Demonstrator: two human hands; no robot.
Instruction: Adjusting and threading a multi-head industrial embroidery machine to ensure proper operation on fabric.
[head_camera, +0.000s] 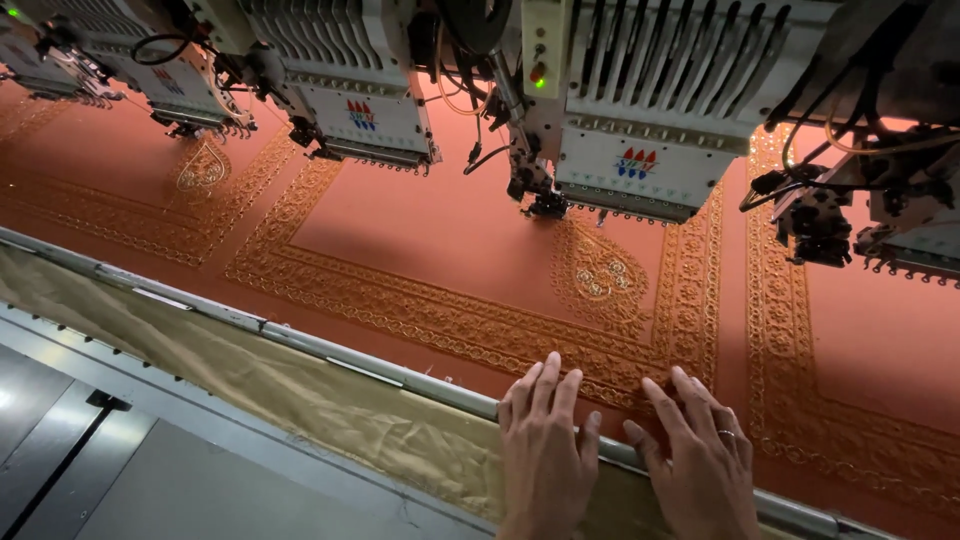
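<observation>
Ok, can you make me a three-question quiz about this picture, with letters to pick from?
1. Where do the two hands rest?
A. On the machine heads
B. On the embroidered border near the metal rail
C. On the grey floor

2. What colour is the big cloth?
A. Blue
B. Orange-red
C. White

3. How are the fingers?
A. Curled into fists
B. Pinching a needle
C. Spread out flat

Answers:
1 B: the left hand and right hand lie across the metal rail, fingertips on the gold border.
2 B: the cloth under the embroidery heads is orange-red.
3 C: the fingers lie flat and apart, holding nothing.
</observation>
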